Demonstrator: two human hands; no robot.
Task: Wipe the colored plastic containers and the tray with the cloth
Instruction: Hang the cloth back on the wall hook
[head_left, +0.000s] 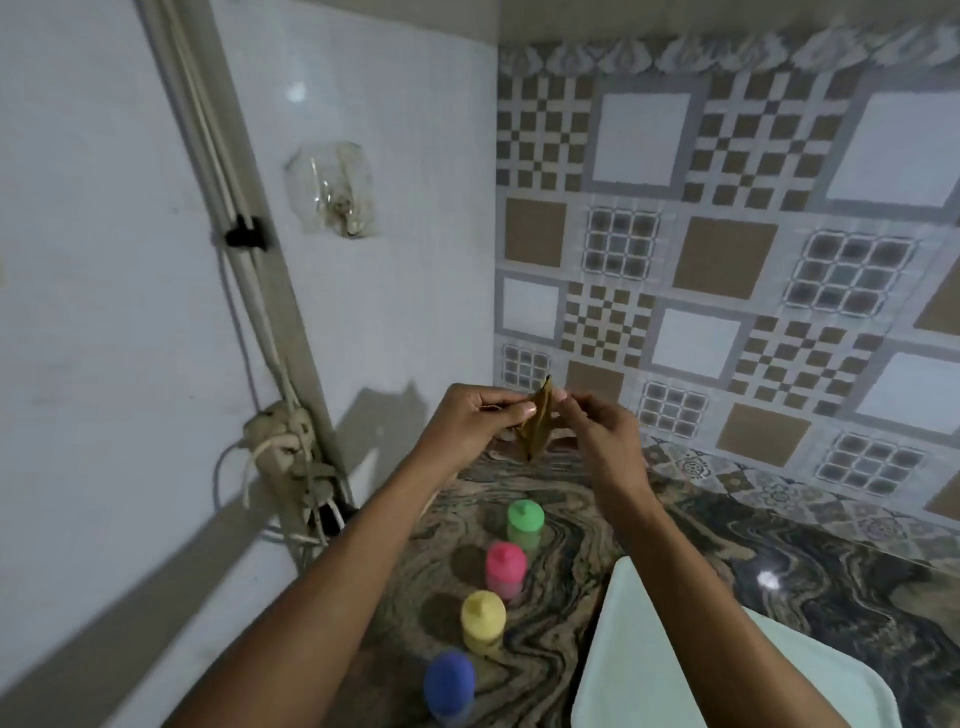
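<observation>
Your left hand (475, 415) and right hand (597, 421) both pinch the cloth (537, 423), raised over the desk's (571, 499) far edge.

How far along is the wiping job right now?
Nothing visibly done yet. In hand: left hand and right hand pinch the cloth above the counter. To wipe: green container, pink container, yellow container, blue container and tray, all untouched.

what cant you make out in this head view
All in the head view:
Cloth: bunched and blurred between left hand and right hand; its spread is unclear.
Tray: near part cut off by the bottom edge, a strip hidden by the right forearm.
Blue container: lower body at the bottom edge, blurred.
</observation>
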